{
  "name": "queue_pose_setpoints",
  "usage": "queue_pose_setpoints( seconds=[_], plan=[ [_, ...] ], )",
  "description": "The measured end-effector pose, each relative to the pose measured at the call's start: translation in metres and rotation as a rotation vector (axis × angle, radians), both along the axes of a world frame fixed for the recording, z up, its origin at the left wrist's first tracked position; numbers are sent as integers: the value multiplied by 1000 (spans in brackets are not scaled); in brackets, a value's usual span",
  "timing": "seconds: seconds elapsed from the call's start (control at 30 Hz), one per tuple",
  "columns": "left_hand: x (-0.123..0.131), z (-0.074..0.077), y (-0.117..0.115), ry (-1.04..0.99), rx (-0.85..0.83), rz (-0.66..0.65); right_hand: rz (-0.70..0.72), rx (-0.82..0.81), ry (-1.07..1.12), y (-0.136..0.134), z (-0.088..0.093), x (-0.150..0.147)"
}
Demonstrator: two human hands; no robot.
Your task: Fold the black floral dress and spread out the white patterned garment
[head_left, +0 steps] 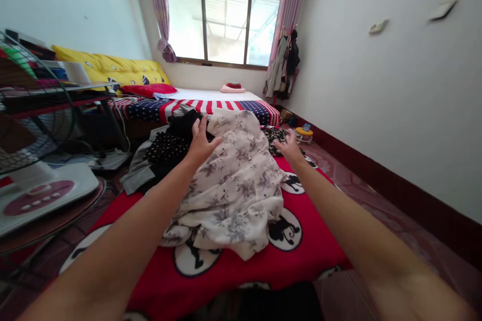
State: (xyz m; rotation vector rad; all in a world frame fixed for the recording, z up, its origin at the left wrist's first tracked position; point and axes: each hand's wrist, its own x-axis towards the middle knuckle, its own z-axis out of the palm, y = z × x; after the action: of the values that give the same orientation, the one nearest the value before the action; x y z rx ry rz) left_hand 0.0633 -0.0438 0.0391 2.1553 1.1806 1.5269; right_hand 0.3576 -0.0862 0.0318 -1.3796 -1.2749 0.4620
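A white garment with a grey floral print (237, 175) lies spread and wrinkled on a red cloth with round white patches (301, 241). Over its upper left edge is my left hand (202, 141), fingers apart and holding nothing. My right hand (289, 146) hovers by the garment's upper right side, also with spread fingers and nothing in it. Left of the garment sits a pile of dark clothes (169, 145), one with small white dots, partly behind my left forearm. A black patterned cloth (273, 135) lies beyond my right hand.
A fan (41, 190) stands at the left beside a cluttered shelf (75, 93). Behind the clothes is a bed with a stars-and-stripes cover (211, 106). A yellow stool (304, 132) stands near the right wall, and jackets (284, 62) hang in the far corner.
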Motion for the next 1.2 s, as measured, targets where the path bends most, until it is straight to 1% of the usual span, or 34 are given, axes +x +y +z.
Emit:
queue_pose_setpoints(
  seconds=[0.07, 0.17, 0.23, 0.3, 0.33, 0.4, 0.5, 0.6, 0.67, 0.77, 0.83, 0.9, 0.97, 1.0, 1.03, 1.07, 1.13, 1.17, 1.2],
  plan=[
    [-9, -21, -23, 105, -30, 72, 47, 19, -137, -23, -23, -4],
    [-36, -61, -67, 200, 18, 73, 181, 59, -351, -78, -65, -15],
    [-60, -83, -94, 234, 39, 47, 314, 105, -477, -113, -85, -22],
    [-86, -98, -117, 286, 21, 13, 436, 135, -579, -138, -98, -25],
    [-98, -103, -127, 325, -1, -8, 468, 144, -616, -144, -103, -25],
    [-118, -109, -145, 419, -40, -38, 457, 156, -668, -147, -109, -22],
    [-136, -113, -166, 586, -58, -47, 381, 165, -741, -134, -116, -18],
    [-137, -116, -176, 710, -62, -10, 316, 123, -796, -115, -121, -21],
    [-129, -118, -174, 739, -74, 34, 278, 55, -813, -105, -121, -29],
    [-114, -119, -162, 769, -89, 107, 256, -65, -814, -96, -115, -47],
    [-108, -114, -151, 816, -100, 121, 268, -124, -786, -95, -109, -57],
    [-110, -104, -140, 863, -132, 118, 333, -188, -739, -97, -101, -61],
    [-122, -92, -130, 886, -170, 144, 447, -247, -671, -99, -94, -56],
    [-129, -86, -126, 891, -187, 167, 482, -249, -623, -98, -91, -50],
    [-135, -81, -124, 891, -198, 189, 473, -223, -580, -96, -88, -42],
    [-140, -76, -122, 883, -202, 203, 409, -172, -550, -91, -86, -32],
    [-141, -68, -126, 833, -193, 191, 157, -70, -550, -78, -84, -12],
    [-135, -65, -132, 791, -184, 161, 17, -63, -569, -68, -86, -3],
    [-125, -62, -139, 744, -178, 110, -104, -90, -583, -59, -88, 5]
  ],
)
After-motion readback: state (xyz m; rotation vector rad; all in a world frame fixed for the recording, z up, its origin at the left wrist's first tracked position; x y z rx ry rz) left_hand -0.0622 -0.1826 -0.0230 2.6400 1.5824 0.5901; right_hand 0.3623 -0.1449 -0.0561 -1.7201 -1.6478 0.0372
